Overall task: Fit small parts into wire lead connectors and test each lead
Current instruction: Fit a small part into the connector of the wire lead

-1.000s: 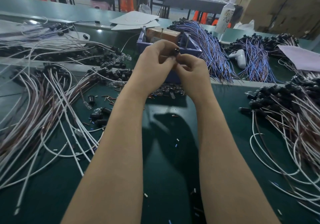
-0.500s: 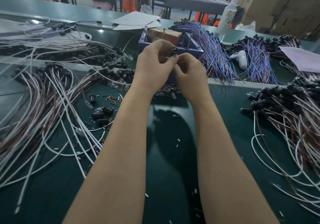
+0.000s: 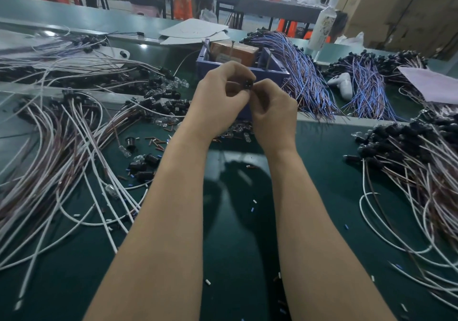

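Both hands meet above the green table in front of a blue bin. My left hand (image 3: 220,97) pinches a small black connector (image 3: 249,84) between thumb and fingers. My right hand (image 3: 273,112) pinches at the same connector from the right, its fingertips curled against it; any small part between them is hidden. Heaps of white and brown wire leads with black connectors lie at the left (image 3: 62,142) and at the right (image 3: 416,172). Loose black connectors (image 3: 143,163) and small clear bulbs (image 3: 125,151) are scattered left of my forearms.
The blue bin (image 3: 262,73) holds a brown box (image 3: 234,51). Blue-wired leads (image 3: 304,77) pile up right of it, beside a white handheld device (image 3: 343,85). A white bottle (image 3: 322,23) stands at the back. Small wire offcuts (image 3: 252,209) litter the mat.
The hands stay together at the connector with only slight finger shifts; the left hand's fingers have curled a little more round it.
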`<action>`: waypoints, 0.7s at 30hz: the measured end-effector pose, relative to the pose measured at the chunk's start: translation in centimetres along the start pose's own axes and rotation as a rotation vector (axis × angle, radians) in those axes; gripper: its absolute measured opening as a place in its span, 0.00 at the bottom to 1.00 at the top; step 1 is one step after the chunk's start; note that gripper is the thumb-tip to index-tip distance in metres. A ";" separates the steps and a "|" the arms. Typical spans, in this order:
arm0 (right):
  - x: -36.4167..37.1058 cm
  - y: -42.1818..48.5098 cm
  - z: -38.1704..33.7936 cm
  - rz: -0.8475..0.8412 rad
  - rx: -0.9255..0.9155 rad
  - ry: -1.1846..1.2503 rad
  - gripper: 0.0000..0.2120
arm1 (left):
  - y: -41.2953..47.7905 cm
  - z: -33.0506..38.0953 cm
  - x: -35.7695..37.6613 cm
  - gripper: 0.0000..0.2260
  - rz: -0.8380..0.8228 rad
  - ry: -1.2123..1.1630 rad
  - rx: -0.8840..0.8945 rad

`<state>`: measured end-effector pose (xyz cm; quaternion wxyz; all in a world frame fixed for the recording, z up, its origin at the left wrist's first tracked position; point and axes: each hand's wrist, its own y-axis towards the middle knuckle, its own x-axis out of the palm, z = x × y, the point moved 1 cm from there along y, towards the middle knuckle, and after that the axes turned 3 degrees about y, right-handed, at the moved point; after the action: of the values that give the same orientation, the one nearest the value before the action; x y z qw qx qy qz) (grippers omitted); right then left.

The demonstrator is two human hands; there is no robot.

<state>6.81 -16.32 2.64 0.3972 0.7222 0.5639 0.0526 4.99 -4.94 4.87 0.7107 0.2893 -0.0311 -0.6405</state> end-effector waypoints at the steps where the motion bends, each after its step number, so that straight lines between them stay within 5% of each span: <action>1: -0.1 0.1 0.0 0.006 -0.008 -0.003 0.04 | 0.0 0.1 0.0 0.10 -0.001 -0.005 0.006; 15: 0.2 0.0 0.0 -0.036 0.024 -0.049 0.05 | -0.1 -0.2 -0.1 0.11 -0.014 -0.036 -0.004; 21: -0.4 1.1 -1.4 -0.189 0.138 0.055 0.10 | 0.2 -0.9 0.0 0.10 0.179 0.028 -0.068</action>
<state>6.81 -16.05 4.44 0.3343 0.6896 0.6424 -0.0042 5.54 -4.58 4.17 0.7750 0.2699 -0.0252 -0.5709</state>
